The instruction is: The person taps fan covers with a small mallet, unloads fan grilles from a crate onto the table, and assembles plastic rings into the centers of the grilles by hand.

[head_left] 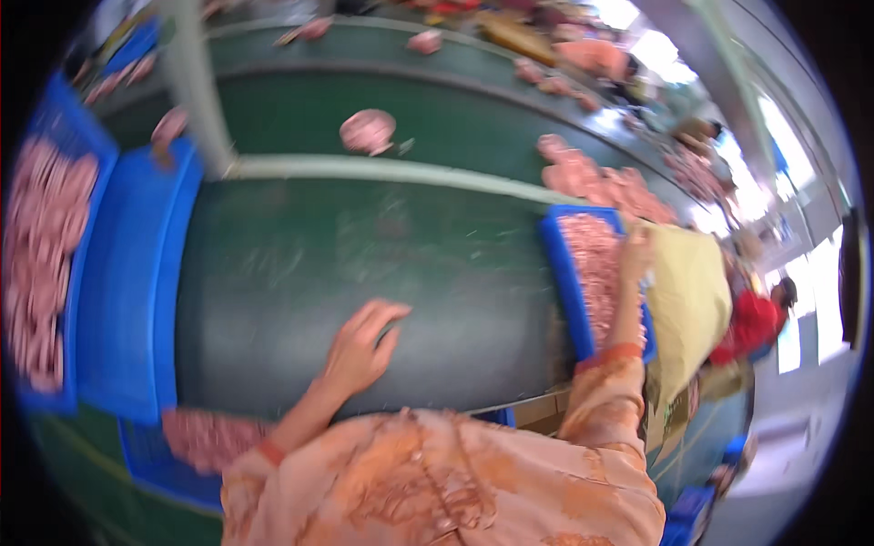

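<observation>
My left hand [361, 348] hovers over the dark green work surface [364, 264], thumb apart from the fingers, with nothing in it. My right arm reaches across a blue tray [566, 282] filled with small pink pieces [594, 264]. At the tray's far right edge is my right hand [635, 253], beside a pale yellow sack or cloth [687, 291]. Its fingers are blurred, so I cannot make out whether it holds anything. Just past the tray lies a heap of pink bundles [605, 187].
A round pink bundle [367, 132] lies on the green belt [282, 114] beyond a pale rail [391, 170]. On the left are an upright blue tray [127, 282], a crate of pink strips [45, 246] and a lower blue crate [150, 455]. A person in red [751, 323] is at the right.
</observation>
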A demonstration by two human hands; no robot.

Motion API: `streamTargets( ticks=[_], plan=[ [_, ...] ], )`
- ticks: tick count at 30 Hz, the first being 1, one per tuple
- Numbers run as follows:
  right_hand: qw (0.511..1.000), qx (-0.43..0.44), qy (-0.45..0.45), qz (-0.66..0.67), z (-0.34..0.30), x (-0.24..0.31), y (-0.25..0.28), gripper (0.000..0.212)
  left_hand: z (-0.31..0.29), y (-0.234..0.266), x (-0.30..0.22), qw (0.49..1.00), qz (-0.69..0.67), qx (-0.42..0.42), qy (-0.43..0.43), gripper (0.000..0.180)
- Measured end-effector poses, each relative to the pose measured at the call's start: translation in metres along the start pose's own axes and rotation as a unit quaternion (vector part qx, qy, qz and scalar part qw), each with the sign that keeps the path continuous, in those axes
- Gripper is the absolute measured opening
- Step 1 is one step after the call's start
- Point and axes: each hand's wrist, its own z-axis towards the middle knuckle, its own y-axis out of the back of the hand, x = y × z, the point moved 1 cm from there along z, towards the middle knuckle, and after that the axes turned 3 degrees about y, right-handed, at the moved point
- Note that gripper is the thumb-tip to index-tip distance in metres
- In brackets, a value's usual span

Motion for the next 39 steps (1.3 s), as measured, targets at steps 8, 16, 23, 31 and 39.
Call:
streamTargets(
  ticks=[8, 16, 23, 31, 39],
  plan=[
    [0.592, 0.311, -0.157, 0.727, 0.022, 0.249, 0.223, 0.022, -0.002, 0.016, -0.005, 0.998, 0.005, -0.046, 0.052, 0.024],
    [0.768, 0.132, 0.177, 0.601, -0.053, 0.381, 0.308, 0.012, -0.038, 0.070, -0.008, 0.962, 0.066, -0.259, 0.059, 0.020],
    [0.761, 0.168, 0.178, 0.601, -0.045, 0.362, 0.328, 0.015, -0.040, 0.218, -0.059, 0.905, 0.299, -0.301, 0.039, 0.029],
    [0.765, 0.323, 0.137, 0.540, 0.012, 0.358, 0.328, 0.022, -0.047, 0.406, 0.003, 0.785, 0.503, -0.330, 0.148, 0.047],
    [0.755, 0.200, 0.179, 0.599, 0.066, 0.454, 0.230, 0.033, -0.008, 0.530, 0.036, 0.669, 0.613, -0.387, 0.168, 0.075]
  ],
)
